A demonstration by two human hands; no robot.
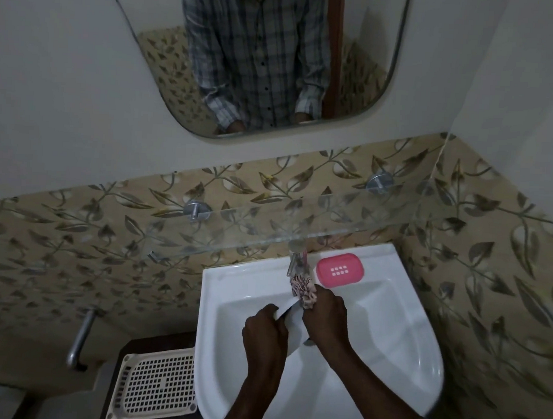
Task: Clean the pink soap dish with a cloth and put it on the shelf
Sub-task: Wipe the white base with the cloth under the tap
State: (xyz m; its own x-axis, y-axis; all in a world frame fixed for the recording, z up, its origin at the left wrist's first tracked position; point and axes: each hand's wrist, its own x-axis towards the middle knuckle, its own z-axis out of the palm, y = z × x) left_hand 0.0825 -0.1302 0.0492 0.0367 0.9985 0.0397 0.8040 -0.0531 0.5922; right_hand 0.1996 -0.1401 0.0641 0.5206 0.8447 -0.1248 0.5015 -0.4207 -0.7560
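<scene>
Right hand [326,311] gripping cloth [300,287], pink perforated dish [325,270]

Dim, flat light where I stand; soft shadow under my left hand [264,332] in white sink [414,360]; wide-angle bend at edges; tiles [505,285] there smeared, soft

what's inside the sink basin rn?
Both hands: right hand grips a patterned cloth below the tap, left hand holds a white part of it. The basin floor beneath the hands is hidden.
</scene>
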